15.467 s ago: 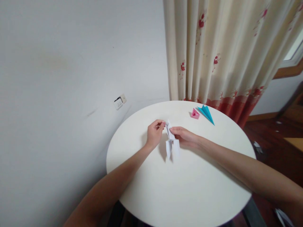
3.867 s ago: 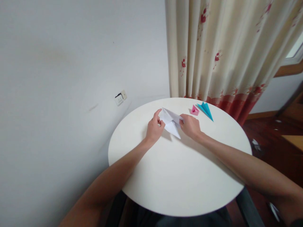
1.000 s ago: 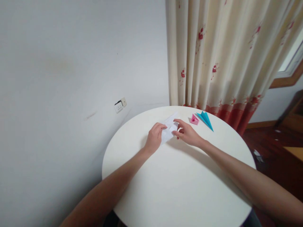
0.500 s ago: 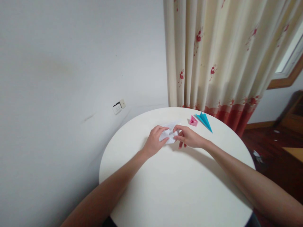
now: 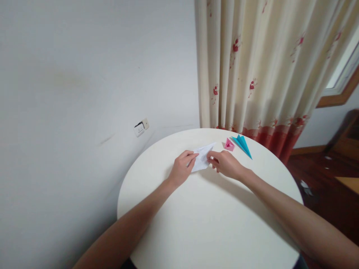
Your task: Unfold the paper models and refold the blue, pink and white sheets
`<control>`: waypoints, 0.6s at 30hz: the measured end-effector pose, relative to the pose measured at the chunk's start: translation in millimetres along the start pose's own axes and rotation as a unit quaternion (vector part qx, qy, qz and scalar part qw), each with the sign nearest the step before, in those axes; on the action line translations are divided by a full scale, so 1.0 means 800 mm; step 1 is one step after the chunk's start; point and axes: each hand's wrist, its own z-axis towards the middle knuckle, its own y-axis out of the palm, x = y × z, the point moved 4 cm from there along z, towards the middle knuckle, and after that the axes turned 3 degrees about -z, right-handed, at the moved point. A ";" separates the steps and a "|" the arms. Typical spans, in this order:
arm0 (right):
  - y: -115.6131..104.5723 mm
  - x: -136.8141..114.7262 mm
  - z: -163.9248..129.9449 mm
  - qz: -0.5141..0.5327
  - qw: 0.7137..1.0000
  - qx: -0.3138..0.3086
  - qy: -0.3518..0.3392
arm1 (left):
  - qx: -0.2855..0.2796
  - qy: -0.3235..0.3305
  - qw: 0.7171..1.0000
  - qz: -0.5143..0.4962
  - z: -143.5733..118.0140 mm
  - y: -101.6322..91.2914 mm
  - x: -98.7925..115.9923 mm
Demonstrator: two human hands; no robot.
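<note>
Two hands on one piece of white paper (image 5: 202,160), that's basically the whole scene. The paper lies flat on the round white table (image 5: 213,224), toward the far edge, a bit left of the middle. It's folded into a pointy shape, with one tip aimed at the far edge.

The left hand (image 5: 181,169) sits on the paper's left side, fingers curled and pressing down on its edge. The right hand (image 5: 226,164) is on the paper's right side, fingers bunched together at the paper's edge. Looks like a pinch with thumb and forefinger, but the fingertips are small and partly hidden, so I can't swear it's clamped rather than just pressing. Both forearms stretch in from the near edge of the table.

Just right of the right hand, near the far edge, there's a small pink paper boat (image 5: 229,144), and touching or almost touching it on its right, a teal paper plane (image 5: 242,145) with its nose pointing toward the table's right edge. Neither hand touches those.

Behind the table hangs a cream curtain (image 5: 263,63) with red flowers and a red hem, and a wall socket (image 5: 141,127) shows on the white wall off to the left.
</note>
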 end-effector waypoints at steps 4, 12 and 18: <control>-0.003 0.000 -0.001 -0.025 0.999 0.015 -0.029 | -0.027 -0.004 0.999 0.018 0.000 0.002 -0.007; -0.003 -0.003 -0.004 -0.029 0.997 0.011 -0.065 | -0.016 -0.031 0.999 0.007 -0.001 0.003 -0.008; -0.005 -0.005 -0.003 -0.086 0.995 0.039 -0.030 | -0.006 -0.015 1.000 0.025 0.002 0.001 0.002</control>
